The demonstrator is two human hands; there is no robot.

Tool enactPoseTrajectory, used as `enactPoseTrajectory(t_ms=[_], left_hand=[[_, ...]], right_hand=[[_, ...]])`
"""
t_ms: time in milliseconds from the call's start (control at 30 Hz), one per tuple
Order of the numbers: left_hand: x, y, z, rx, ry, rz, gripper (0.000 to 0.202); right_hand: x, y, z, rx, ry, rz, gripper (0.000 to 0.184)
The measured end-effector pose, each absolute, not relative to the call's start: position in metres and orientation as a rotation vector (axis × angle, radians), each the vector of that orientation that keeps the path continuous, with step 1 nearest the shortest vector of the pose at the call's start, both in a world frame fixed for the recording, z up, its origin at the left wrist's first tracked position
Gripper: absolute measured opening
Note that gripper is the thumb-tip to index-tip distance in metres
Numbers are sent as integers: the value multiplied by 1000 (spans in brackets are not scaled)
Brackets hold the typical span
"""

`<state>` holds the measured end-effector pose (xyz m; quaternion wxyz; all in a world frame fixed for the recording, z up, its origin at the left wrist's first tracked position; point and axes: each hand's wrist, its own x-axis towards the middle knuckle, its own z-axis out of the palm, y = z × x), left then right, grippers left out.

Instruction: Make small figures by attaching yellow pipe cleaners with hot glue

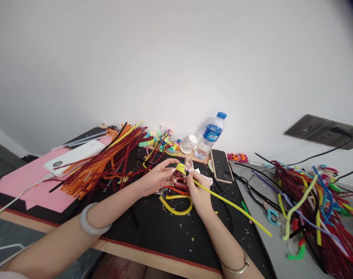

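Note:
Between my hands, above the middle of the black mat, is a small yellow and dark red pipe-cleaner figure (180, 169). My left hand (160, 176) is closed on its left side with thumb and fingers. On the other side, my right hand (198, 192) pinches a long yellow pipe cleaner (234, 207) close to the figure. Its free length slants down to the right, past my wrist. Under the hands lie a bent yellow pipe cleaner (176, 212) and some red and orange ones. Whether the long strip is joined to the figure is hidden by my fingers.
Dark red and orange pipe cleaners (106, 166) heap at the left over pink paper (22, 178) and a white device (74, 157). Behind stand a water bottle (212, 133), a tilted paper cup (188, 143) and a phone (222, 166). More pipe cleaners (310, 205) pile at the right.

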<state>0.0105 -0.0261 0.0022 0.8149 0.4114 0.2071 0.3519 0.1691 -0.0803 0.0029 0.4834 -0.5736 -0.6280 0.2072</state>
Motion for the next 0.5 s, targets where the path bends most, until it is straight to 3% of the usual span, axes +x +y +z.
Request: enactPoseTrajectory(t_ms=[500], left_hand=[[9, -23, 1, 848, 479, 735, 26]], right_hand=[[168, -79, 4, -1444, -1522, 442, 29]])
